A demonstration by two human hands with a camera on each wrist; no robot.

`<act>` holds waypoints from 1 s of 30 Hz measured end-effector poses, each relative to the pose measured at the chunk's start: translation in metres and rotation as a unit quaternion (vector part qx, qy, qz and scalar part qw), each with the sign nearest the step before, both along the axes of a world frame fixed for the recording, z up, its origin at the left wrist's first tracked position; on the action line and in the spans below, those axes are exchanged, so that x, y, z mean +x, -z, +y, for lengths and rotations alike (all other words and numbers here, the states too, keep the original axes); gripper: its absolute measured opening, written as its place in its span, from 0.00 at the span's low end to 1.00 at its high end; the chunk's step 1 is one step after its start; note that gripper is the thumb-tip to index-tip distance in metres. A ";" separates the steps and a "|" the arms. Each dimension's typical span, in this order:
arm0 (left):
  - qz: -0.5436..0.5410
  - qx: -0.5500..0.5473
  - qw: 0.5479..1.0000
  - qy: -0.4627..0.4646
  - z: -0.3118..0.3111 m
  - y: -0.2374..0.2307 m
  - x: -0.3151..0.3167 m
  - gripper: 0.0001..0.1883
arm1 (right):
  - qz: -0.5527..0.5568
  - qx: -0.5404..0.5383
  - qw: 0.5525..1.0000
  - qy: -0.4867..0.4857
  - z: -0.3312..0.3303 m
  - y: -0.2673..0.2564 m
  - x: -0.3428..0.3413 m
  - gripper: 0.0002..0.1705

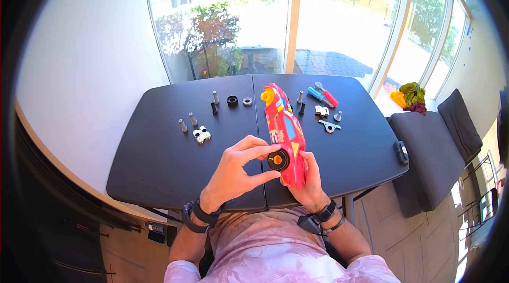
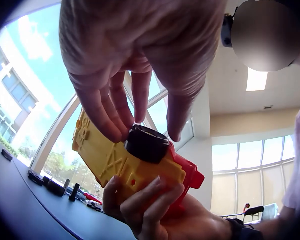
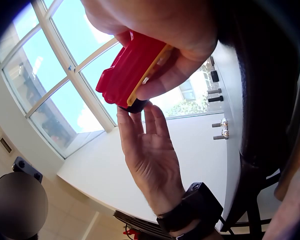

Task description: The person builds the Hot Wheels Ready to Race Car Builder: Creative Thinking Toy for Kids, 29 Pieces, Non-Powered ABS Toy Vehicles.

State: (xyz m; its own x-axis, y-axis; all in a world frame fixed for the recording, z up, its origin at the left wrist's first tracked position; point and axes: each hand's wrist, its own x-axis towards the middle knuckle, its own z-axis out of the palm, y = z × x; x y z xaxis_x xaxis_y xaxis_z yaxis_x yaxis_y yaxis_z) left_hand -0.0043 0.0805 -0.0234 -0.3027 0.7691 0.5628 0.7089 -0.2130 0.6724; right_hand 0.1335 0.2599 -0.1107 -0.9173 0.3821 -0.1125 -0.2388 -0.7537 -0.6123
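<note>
Head view, right hand [image 1: 309,181] grasping red car [image 1: 290,126], left hand [image 1: 236,169] pinching wheel [image 1: 278,160], decals [image 1: 274,136] illegible.

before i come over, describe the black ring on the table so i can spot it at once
Find the black table by the windows, then its half on the person's left. Near the far edge, the black ring lies between two upright pegs and a grey ring. It is the larger and darker of the two rings.

Head view facing forward and down, wrist views closer, table [image 1: 143,161] shared
</note>
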 end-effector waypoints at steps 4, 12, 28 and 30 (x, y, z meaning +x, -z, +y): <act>-0.035 0.025 0.999 0.002 0.001 0.008 0.001 0.23 | -0.004 0.005 1.000 -0.002 0.000 0.000 0.000 0.30; -0.043 0.037 0.998 -0.009 0.001 0.010 0.007 0.21 | -0.010 0.003 1.000 -0.002 -0.001 -0.001 0.001 0.30; 0.136 -0.003 0.968 -0.211 -0.022 -0.031 -0.049 0.15 | 0.006 -0.009 1.000 0.003 -0.001 -0.003 0.002 0.27; 0.183 -0.003 0.954 -0.238 -0.013 -0.039 -0.083 0.09 | 0.005 -0.011 1.000 0.005 -0.002 -0.002 0.002 0.27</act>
